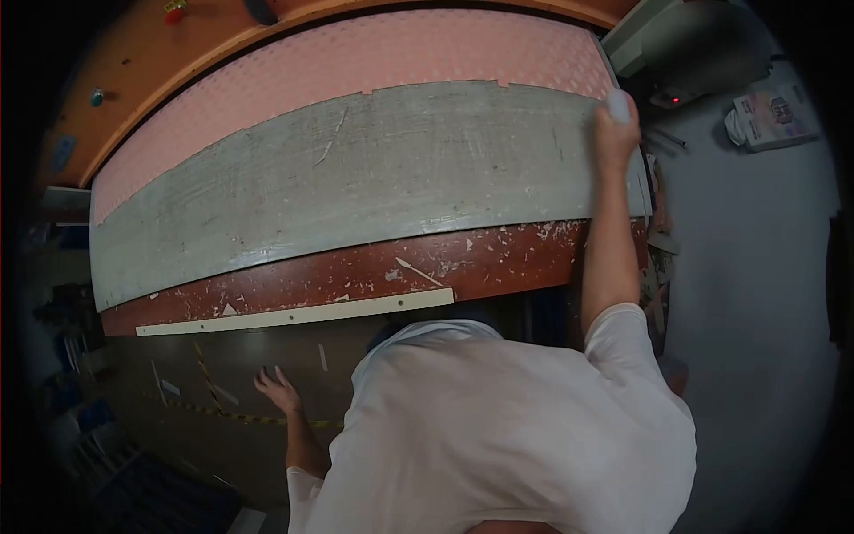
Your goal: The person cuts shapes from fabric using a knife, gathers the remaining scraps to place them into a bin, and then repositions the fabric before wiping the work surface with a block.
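Observation:
At the right end of the worktop, my right hand (618, 129) is closed around a small white object (618, 106), beside the edge of the pink patterned sheet (356, 58). Below that sheet lies a scuffed grey-green mat (356, 169). My left hand (278, 390) hangs over the floor at the lower left, fingers apart and holding nothing. Between the left hand and the mat runs a dark red table surface (507, 258) strewn with white scraps, with a cream strip (302, 317) along its front edge.
An orange panel (124, 98) with a red knob (175, 15) and a green knob (97, 98) borders the far left. A printed package (774, 122) lies at the upper right. Yellow-black tape (267, 419) marks the floor.

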The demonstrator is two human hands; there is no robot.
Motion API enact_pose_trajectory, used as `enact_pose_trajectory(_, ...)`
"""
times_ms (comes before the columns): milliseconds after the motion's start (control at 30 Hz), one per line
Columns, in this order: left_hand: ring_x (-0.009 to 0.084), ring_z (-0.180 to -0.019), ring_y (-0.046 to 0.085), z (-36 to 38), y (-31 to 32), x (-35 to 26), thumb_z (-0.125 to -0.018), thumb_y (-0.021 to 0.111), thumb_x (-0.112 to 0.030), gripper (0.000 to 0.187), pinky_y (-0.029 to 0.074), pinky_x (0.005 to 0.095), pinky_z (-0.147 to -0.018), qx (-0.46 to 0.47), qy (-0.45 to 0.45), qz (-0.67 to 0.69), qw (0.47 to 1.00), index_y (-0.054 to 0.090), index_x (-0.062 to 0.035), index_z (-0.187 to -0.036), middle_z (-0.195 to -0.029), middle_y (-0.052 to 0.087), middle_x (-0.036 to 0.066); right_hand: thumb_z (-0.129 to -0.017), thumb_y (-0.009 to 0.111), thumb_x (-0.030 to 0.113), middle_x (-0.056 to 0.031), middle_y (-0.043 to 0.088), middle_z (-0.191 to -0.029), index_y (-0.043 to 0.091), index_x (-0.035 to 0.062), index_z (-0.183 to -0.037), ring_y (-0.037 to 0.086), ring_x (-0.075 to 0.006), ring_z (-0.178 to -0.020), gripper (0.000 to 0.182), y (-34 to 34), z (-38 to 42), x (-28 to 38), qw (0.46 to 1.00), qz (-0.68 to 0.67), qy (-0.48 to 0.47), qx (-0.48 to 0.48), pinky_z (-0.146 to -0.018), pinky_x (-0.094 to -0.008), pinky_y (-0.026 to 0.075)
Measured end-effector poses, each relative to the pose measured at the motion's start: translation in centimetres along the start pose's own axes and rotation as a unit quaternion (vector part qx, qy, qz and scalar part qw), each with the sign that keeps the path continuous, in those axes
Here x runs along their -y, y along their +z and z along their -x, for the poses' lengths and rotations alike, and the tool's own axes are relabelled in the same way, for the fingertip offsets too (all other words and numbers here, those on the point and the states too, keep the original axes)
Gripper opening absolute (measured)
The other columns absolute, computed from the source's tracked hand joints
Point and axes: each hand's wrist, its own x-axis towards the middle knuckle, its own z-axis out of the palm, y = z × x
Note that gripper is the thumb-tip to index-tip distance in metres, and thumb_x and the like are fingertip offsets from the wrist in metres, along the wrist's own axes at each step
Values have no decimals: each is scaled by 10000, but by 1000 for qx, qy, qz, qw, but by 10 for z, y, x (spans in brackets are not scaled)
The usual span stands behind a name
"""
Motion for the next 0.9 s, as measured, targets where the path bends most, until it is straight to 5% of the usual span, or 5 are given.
enact_pose_trajectory(167,472,-1272,470,-19,79,24,-1015,580,-364,573,445,492,-1044,73,17,-24,997,455,28,-1414,-1505,285,289,-894,556,37,-91,721,-1151,583,7,-1338,697,-222,-1011,445,159,141,150,958,-177,-164,155,-892,-354,568)
enact_pose_trajectory(233,447,-1213,522,-40,66,-35,-1016,583,-328,559,473,470,-1008,133,32,49,989,452,43,-1413,-1496,296,284,-895,586,54,-81,719,-1154,594,14,-1321,696,-216,-998,428,175,167,174,929,-237,-194,207,-891,-349,566)
enact_pose_trajectory(433,372,-1136,589,-47,65,-67,-1026,579,-323,544,506,427,-952,190,49,138,971,465,27,-1427,-1501,307,244,-893,673,103,-65,707,-1178,614,26,-1281,687,-204,-980,401,29,15,8,994,-61,-68,64,-897,-340,556)
enact_pose_trajectory(567,374,-1162,579,-2,65,-63,-1026,577,-373,554,503,433,-963,185,-8,134,974,497,15,-1413,-1518,287,238,-880,710,136,-100,679,-1242,579,6,-1295,664,-209,-1039,454,-72,-39,-80,989,-127,75,12,-928,-347,539)
enact_pose_trajectory(900,339,-1109,620,214,87,-107,-1001,623,-383,555,526,416,-915,194,-166,125,959,521,-8,-1397,-1510,294,233,-830,806,185,-144,611,-1347,500,-12,-1382,574,-193,-1204,661,-93,-68,-84,853,-337,39,396,-1053,-337,441)
